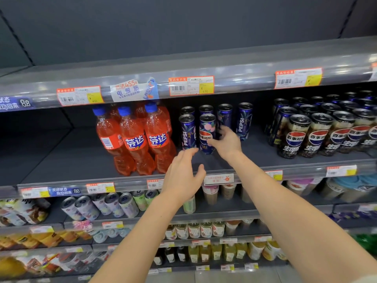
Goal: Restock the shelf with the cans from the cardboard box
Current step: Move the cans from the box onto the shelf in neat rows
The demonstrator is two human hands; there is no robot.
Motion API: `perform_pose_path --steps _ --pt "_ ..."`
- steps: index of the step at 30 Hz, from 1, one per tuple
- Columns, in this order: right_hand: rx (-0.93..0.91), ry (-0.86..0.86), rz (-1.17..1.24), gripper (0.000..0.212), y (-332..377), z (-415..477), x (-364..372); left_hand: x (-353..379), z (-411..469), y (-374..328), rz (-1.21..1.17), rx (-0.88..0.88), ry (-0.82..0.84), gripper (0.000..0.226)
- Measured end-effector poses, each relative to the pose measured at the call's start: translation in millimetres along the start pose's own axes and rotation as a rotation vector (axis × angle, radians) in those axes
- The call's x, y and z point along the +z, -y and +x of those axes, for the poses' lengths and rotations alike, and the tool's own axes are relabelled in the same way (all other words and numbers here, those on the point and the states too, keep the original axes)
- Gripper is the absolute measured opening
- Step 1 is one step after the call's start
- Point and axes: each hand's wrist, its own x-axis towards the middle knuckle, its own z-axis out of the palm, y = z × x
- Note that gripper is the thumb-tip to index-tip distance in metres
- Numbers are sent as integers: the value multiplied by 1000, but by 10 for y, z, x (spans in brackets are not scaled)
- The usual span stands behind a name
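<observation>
Both hands open, empty, right hand touching front purple can on shelf, left hand just below shelf edge, orange bottles beside cans on the left.

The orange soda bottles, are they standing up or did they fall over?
Standing up. The orange soda bottles rest on their bases on the shelf, blue caps on top; their lean looks like wide-lens distortion.

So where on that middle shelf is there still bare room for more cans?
The widest bare stretch lies left of the orange soda bottles. A narrower gap sits between the blue Pepsi cans and the black Pepsi cans, and a bare strip runs along the shelf in front of the blue cans. The right end is crowded.
</observation>
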Motion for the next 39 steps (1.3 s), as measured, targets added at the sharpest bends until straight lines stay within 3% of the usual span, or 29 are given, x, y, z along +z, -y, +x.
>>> perform_pose_path --steps 7,15,22,31,39 --pt "-44 -29 -202 49 -200 -343 -425 70 103 -124 80 11 79 55" --pt "-83 0 -407 52 -642 -943 -1445 608 117 -926 205 128 215 57" --pt "73 -64 -628 49 -1381 -1753 -3080 1521 -203 -2234 176 312 317 56" --pt "356 -171 -756 57 -2304 -2862 -4902 2794 -829 -4002 246 708 430 49" --pt "609 -283 -767 37 -3089 -3611 -5954 4046 -1314 -5141 296 932 623 55"
